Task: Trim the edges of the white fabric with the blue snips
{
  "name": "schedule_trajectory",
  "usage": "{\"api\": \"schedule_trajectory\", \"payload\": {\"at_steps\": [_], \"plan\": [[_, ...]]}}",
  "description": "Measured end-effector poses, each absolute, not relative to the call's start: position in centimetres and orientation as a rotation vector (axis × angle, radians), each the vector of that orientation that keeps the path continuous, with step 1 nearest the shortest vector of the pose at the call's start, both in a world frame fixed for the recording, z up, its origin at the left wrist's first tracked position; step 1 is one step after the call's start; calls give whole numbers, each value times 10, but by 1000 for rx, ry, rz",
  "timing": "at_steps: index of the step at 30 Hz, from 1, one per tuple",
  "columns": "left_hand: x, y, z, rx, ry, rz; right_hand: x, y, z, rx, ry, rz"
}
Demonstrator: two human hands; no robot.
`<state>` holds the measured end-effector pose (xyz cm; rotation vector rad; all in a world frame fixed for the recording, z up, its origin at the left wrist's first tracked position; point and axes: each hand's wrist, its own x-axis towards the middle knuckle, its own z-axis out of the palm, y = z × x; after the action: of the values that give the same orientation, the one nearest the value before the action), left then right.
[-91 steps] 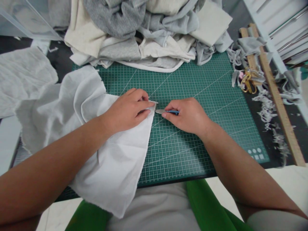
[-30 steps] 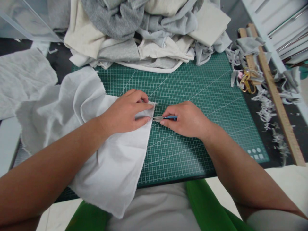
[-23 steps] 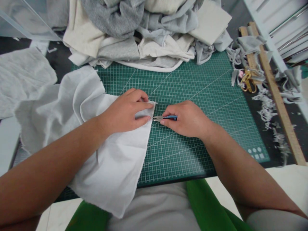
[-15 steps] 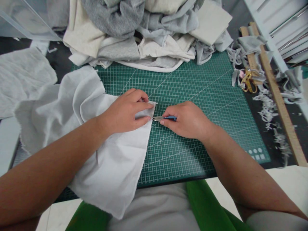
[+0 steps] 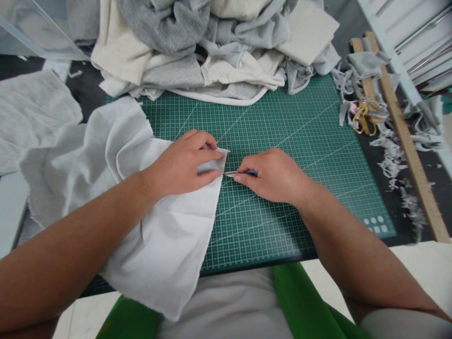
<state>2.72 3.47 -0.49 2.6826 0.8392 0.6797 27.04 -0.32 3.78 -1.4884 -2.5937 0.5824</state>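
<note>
A white cloth (image 5: 176, 245) with frayed edges lies over the left part of the green cutting mat (image 5: 282, 117) and hangs past the front edge. My left hand (image 5: 192, 162) holds it near its upper right corner, thumb and forefinger apart on top, the other fingers curled by the upper edge. From the right, my right hand (image 5: 273, 176) is closed around small blue-handled thread snips (image 5: 251, 173). Their metal tip points left and meets the cloth's right edge, close to my left thumb. Most of the handle is hidden in my palm.
Grey and cream fabrics (image 5: 169, 75) are heaped at the back. Another pale cloth (image 5: 35, 117) lies far left. Along the right side are a wooden ruler (image 5: 413, 155), gold-handled scissors (image 5: 363, 120) and thread scraps (image 5: 390, 155).
The snips have turned slightly in my right hand, so the metal looks narrower. Both hands and the cloth keep practically the same place.
</note>
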Motion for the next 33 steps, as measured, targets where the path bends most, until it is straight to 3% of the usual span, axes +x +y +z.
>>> {"api": "schedule_trajectory", "payload": {"at_steps": [33], "plan": [[27,35,-4,2688,848,663,275,-3,39,-1434,-2490,790]]}}
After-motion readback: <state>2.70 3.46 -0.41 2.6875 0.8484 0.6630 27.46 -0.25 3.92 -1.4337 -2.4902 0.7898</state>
